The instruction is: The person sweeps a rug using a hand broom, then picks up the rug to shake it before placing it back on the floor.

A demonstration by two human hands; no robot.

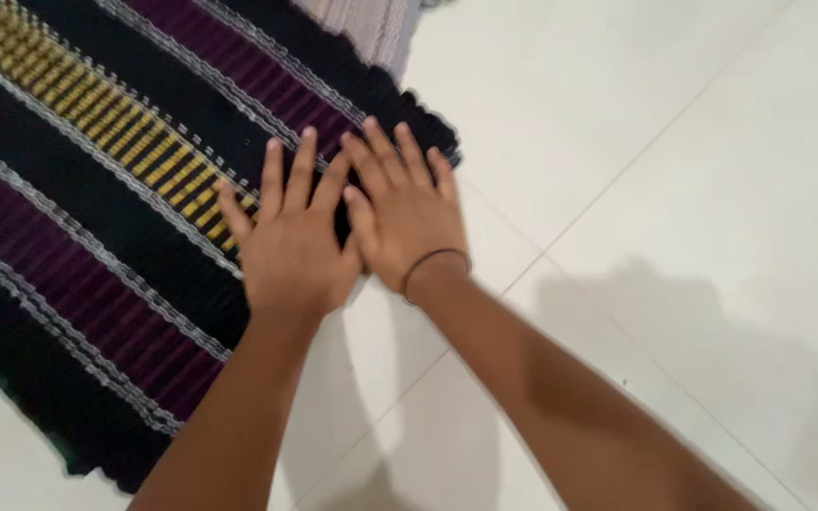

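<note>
- Ribbed woven rug, striped black, purple, yellow and grey, lay across white floor tiles.
- Left hand and right hand pressed flat, fingers spread, gripping nothing, on its right edge.
- Bare tile stretched rightward.

Thing I see: a woven mat, ribbed in texture.
Colours: black bands, purple bands, one yellow stripe, thin grey-white lines between them.
Pose: I see it lying flat, spread out, stripes running diagonally from upper left to lower right.
Place: on the pale tiled floor, filling the left of my view.
Edge: its right edge runs diagonally, slightly wavy.
</note>
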